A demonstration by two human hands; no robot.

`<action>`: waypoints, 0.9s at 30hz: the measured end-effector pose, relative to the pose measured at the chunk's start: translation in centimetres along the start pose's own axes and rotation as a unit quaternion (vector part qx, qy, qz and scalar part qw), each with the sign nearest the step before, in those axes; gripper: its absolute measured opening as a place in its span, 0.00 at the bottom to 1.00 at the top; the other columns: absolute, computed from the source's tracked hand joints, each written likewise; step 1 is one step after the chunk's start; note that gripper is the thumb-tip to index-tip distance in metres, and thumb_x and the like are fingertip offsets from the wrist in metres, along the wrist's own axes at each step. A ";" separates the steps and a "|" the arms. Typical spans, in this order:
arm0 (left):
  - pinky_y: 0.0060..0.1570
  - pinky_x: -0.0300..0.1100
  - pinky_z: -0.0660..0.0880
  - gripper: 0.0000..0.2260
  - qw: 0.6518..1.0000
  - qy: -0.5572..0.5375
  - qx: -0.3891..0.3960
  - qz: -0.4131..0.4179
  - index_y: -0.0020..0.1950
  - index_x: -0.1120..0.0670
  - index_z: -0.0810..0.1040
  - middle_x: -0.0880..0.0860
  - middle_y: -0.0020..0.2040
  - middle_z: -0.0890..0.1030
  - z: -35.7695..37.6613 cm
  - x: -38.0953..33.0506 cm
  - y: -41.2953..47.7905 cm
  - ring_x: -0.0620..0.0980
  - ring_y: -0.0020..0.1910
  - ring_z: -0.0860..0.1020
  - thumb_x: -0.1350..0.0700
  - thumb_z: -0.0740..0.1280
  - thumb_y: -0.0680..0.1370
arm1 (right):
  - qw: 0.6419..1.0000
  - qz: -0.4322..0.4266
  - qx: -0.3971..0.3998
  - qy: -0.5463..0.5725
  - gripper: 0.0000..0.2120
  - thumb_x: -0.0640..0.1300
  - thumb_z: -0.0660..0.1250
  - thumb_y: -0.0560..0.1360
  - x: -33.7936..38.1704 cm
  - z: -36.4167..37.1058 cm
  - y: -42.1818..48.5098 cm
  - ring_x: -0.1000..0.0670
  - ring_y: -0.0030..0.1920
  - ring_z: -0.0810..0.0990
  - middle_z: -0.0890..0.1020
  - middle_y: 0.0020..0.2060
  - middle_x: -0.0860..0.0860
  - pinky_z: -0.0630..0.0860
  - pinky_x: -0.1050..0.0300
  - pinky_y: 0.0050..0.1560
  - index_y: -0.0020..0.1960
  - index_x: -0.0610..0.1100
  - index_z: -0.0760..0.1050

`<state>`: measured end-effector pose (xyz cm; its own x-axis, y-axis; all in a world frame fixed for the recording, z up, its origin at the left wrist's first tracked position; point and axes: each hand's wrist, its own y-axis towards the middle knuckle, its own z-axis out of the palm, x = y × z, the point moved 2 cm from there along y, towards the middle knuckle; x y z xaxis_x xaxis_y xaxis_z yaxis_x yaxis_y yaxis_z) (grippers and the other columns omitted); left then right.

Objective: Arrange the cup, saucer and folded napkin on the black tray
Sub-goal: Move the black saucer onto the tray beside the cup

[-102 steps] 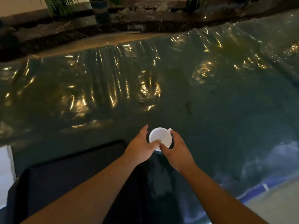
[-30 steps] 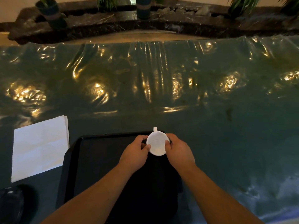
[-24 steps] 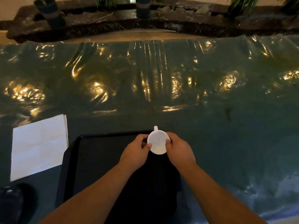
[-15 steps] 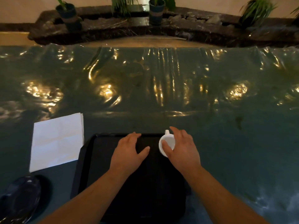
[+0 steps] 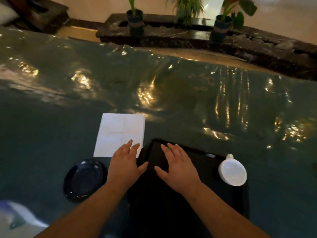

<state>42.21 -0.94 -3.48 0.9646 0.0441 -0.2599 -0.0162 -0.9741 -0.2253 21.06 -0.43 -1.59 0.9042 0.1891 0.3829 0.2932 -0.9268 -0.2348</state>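
A white cup (image 5: 233, 172) stands upright at the far right corner of the black tray (image 5: 202, 194), handle pointing away from me. A white folded napkin (image 5: 118, 131) lies flat on the table left of the tray. A dark saucer (image 5: 84, 179) sits on the table below the napkin, left of the tray. My left hand (image 5: 127, 165) is open with fingers spread, its fingertips over the napkin's near right corner. My right hand (image 5: 176, 165) is open, palm down over the tray's left part, holding nothing.
The table (image 5: 171, 93) is covered with a shiny, wrinkled dark green plastic sheet. Beyond its far edge runs a dark stone ledge (image 5: 188, 38) with potted plants (image 5: 135, 19). A pale patch shows at the near left corner.
Both hands have let go of the cup, which now stands on the tray. They moved left, the left hand reaching the napkin. My view swung left, showing the saucer fully.
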 end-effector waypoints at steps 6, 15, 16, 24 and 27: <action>0.78 0.55 0.60 0.37 0.997 -0.002 -0.002 -0.073 0.81 0.47 0.64 0.53 0.83 0.60 -1.6 7.7 -1.7 0.56 0.81 0.60 0.32 0.66 0.76 | 0.998 -0.043 0.036 0.002 0.39 0.69 0.56 0.80 6.6 3.2 2.5 0.45 0.82 0.48 0.54 0.83 0.50 0.47 0.46 0.81 0.83 0.54 0.48; 0.70 0.59 0.71 0.38 0.980 -0.045 0.009 -0.194 0.81 0.45 0.60 0.49 0.84 0.55 -2.9 17.5 -4.3 0.56 0.80 0.59 0.34 0.68 0.75 | 0.990 -0.109 0.094 0.005 0.39 0.67 0.56 0.80 15.2 8.3 5.2 0.43 0.82 0.49 0.53 0.83 0.49 0.49 0.44 0.81 0.84 0.54 0.48; 0.68 0.59 0.73 0.38 0.977 -0.051 0.017 -0.204 0.81 0.45 0.60 0.49 0.84 0.55 -2.8 18.4 -4.6 0.57 0.79 0.60 0.34 0.69 0.75 | 0.989 -0.113 0.095 0.010 0.39 0.67 0.57 0.79 15.8 8.7 5.4 0.43 0.82 0.51 0.54 0.83 0.48 0.51 0.44 0.80 0.84 0.53 0.49; 0.50 0.50 0.76 0.26 0.951 -0.114 0.077 -0.276 0.70 0.49 0.69 0.54 0.64 0.74 -1.3 23.6 -7.5 0.59 0.56 0.79 0.40 0.70 0.75 | 0.981 -0.030 0.140 0.131 0.40 0.62 0.68 0.77 20.2 12.3 5.8 0.44 0.68 0.72 0.66 0.72 0.49 0.74 0.48 0.65 0.81 0.52 0.54; 0.45 0.49 0.76 0.19 0.942 -0.169 0.084 -0.278 0.62 0.48 0.72 0.50 0.52 0.79 -0.8 24.0 -7.8 0.54 0.47 0.80 0.43 0.71 0.76 | 0.973 0.024 0.132 0.190 0.41 0.59 0.70 0.77 20.8 12.8 6.3 0.44 0.67 0.75 0.66 0.73 0.48 0.76 0.50 0.64 0.82 0.52 0.54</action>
<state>65.66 7.58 -7.21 0.6976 0.6324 -0.3366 0.3976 -0.7327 -0.5524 45.63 1.83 -6.53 0.7526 -0.0319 0.6576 0.3689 -0.8069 -0.4614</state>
